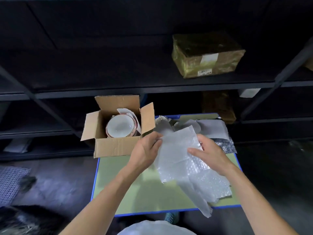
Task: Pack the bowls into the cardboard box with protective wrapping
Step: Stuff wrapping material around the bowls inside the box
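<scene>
Both hands were raised over the green tabletop (pixel 135 185), apart from each other, with one sheet of bubble wrap (pixel 179 150) stretched between them. The left hand (pixel 145 150) pinched the sheet's far left edge between thumb and fingertips. The right hand (pixel 211 155) gripped the right edge, thumb laid across the front face and fingers behind. The lower part of the wrap hung down, folded over itself, and trailed past the near right edge of the tabletop.

The cardboard box (pixel 116 146) stood on the far left corner of the tabletop, all four flaps open, just left of the left hand. A stack of white bowls (pixel 120 124) sat inside, the top one mouth up, with paper tucked at the far right side.

More crumpled grey wrapping (pixel 213 128) lay at the far right of the tabletop, beyond the right hand. On a dark shelf (pixel 152 85) behind sat a taped brown parcel (pixel 206 55).
</scene>
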`<action>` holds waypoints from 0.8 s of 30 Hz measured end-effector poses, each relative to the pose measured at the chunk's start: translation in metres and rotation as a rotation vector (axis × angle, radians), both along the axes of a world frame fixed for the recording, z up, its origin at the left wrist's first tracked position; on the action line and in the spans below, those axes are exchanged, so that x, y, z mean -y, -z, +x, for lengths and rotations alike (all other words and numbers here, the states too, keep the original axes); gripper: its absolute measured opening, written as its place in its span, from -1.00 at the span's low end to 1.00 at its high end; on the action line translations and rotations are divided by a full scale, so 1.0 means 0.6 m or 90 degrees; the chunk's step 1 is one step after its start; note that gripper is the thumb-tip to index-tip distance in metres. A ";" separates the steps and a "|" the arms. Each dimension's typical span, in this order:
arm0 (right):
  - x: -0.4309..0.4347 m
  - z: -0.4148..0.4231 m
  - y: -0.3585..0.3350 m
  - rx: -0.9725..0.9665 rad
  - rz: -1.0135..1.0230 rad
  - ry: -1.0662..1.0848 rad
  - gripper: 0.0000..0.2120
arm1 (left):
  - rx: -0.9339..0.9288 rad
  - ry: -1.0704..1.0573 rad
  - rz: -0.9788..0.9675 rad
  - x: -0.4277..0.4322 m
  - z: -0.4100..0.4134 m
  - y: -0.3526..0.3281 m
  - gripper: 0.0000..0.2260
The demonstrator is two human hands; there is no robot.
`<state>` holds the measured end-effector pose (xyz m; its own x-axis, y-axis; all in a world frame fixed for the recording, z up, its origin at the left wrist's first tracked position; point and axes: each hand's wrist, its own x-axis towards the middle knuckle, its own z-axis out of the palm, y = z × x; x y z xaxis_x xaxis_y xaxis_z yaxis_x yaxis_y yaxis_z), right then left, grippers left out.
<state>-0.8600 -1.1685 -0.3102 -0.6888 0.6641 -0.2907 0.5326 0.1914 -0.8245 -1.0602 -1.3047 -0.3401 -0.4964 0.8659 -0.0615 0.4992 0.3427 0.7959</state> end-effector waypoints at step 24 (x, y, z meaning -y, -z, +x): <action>0.084 -0.277 -0.118 0.165 0.338 0.120 -0.79 | -0.133 0.021 -0.105 -0.016 -0.203 0.039 -0.85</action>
<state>-1.0261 -1.2186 -0.2396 -0.4968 0.8674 -0.0295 0.7677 0.4234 -0.4811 -1.1819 -1.2951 -0.3637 -0.4848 0.8687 -0.1020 0.6596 0.4397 0.6096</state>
